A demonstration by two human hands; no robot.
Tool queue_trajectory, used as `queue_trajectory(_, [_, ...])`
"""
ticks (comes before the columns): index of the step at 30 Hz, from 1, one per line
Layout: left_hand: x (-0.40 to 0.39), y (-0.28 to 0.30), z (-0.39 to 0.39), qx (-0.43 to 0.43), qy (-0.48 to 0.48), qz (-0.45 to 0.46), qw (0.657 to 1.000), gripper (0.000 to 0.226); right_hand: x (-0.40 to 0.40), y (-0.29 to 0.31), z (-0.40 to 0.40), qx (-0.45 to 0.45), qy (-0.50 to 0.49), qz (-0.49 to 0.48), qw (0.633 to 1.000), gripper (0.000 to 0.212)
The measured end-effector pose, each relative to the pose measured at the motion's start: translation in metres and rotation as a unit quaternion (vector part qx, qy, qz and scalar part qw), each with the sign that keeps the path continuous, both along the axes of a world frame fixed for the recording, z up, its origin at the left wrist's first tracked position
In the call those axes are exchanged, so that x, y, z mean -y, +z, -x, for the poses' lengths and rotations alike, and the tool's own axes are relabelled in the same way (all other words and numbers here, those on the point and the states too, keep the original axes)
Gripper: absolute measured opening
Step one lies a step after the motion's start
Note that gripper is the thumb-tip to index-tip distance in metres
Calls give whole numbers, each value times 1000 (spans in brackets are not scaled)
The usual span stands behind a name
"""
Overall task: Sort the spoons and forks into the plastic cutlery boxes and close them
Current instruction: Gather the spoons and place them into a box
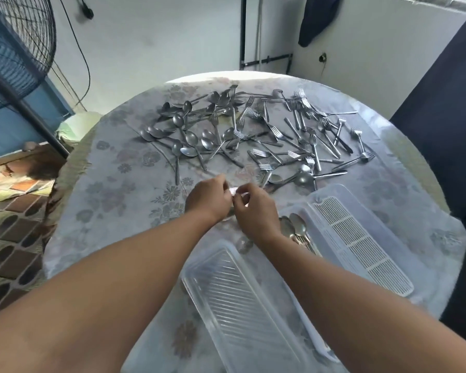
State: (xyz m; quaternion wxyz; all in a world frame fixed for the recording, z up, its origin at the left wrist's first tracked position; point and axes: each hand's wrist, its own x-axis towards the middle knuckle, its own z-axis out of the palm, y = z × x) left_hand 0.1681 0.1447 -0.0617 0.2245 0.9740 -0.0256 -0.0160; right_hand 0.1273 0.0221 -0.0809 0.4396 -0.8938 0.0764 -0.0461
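A round desk (124,184) under a flowered cloth fills my view, a fan (16,49) off to the left. Two clear boxes (242,305) lie near me; the right one already holds a few spoons (293,227). The loose cutlery (253,130) is spread across the far half, spoons mostly left, forks (307,135) right. My left hand (207,197) and right hand (256,208) meet, fingertips pinching something small and pale I cannot identify. Steel pieces should feel light, stiff and slick; I judge the handles the best hold.
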Motion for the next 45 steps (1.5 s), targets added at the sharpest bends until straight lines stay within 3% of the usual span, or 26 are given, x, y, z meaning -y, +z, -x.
queue_trajectory(6, [-62, -25, -27, -123, -96, -132, 979, 7, -45, -13, -27, -96, -48, -1, 994, 14])
queue_trajectory(10, [-74, -50, -41, -137, -157, -179, 961, 21, -56, -20, -34, -105, -113, 5, 988, 12])
queue_trajectory(15, [-73, -70, -54, -159, -207, -187, 947, 24, -56, -28, -35, -119, -155, 29, 980, 17])
queue_trajectory(17, [-73, -69, -60, -196, -210, -155, 945, 23, -55, -28, -36, -114, -165, 39, 979, 20])
queue_trajectory(20, [-80, -64, -65, -246, -146, 8, 958, 30, -49, -22, -39, -112, -130, 96, 980, 32])
queue_trajectory(24, [-77, -46, -64, -213, 16, 166, 963, 25, -24, -5, -56, -150, -12, 243, 958, 31])
queue_trajectory(27, [-68, -46, -66, -209, 95, 265, 937, 22, -5, 0, -65, -178, 70, 328, 925, 28])
queue_trajectory(31, [-54, -54, -57, -244, 107, 331, 905, 29, 0, -3, -67, -187, 162, 395, 884, 23])
queue_trajectory(35, [-38, -53, -52, -231, 139, 374, 887, 33, 7, -4, -74, -166, 179, 399, 884, 25])
queue_trajectory(41, [-27, -59, -38, -211, 162, 376, 887, 34, 21, -14, -70, -107, 174, 402, 893, 31])
queue_trajectory(45, [-21, -57, -36, -214, 179, 403, 872, 33, 37, -10, -74, -105, 170, 453, 869, 31])
